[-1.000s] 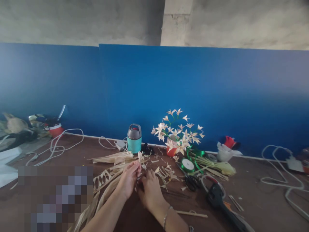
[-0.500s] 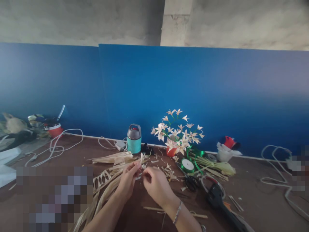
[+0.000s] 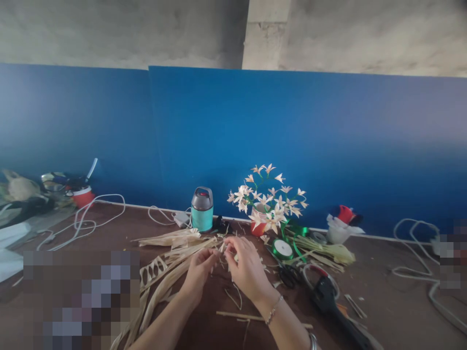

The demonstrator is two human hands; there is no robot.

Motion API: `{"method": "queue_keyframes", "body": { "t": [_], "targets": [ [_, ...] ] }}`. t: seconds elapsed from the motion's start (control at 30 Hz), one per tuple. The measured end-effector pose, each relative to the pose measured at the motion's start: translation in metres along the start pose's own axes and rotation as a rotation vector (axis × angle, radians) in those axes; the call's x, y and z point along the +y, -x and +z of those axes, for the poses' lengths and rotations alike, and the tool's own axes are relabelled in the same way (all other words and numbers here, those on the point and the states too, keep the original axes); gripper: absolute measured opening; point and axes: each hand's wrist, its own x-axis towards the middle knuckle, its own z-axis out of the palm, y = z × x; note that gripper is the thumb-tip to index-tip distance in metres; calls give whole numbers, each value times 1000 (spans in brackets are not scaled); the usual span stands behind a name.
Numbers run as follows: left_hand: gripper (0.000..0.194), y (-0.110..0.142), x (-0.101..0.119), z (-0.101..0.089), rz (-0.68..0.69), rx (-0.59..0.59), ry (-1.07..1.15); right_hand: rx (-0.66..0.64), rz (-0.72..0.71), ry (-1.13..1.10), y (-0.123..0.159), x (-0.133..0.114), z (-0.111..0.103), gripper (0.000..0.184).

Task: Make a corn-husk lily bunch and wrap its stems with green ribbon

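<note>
Pale dried strips (image 3: 156,299) are lying on the desk (image 3: 200,325) beside the left hand (image 3: 199,270), whose fingers are pinching a small pale piece (image 3: 222,247); the right hand (image 3: 248,265) is curling its fingers close by, their grip unclear. White flowers (image 3: 264,200) are standing beyond.

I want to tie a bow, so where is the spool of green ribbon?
In the head view, the green ribbon spool lies to the right of the right hand, between the red cup and the black scissors.
</note>
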Motion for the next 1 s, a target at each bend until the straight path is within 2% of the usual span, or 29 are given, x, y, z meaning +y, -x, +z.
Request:
{"method": "queue_keyframes", "body": {
  "t": [0.3, 1.0],
  "targets": [
    [22, 1, 0, 2, -26, -19, 59, 82, 121, -167, 1, 6, 9, 20],
    [22, 0, -3, 2, -57, -91, 92, 121, 122, -123, 2, 5, 10, 18]
  ]
}}
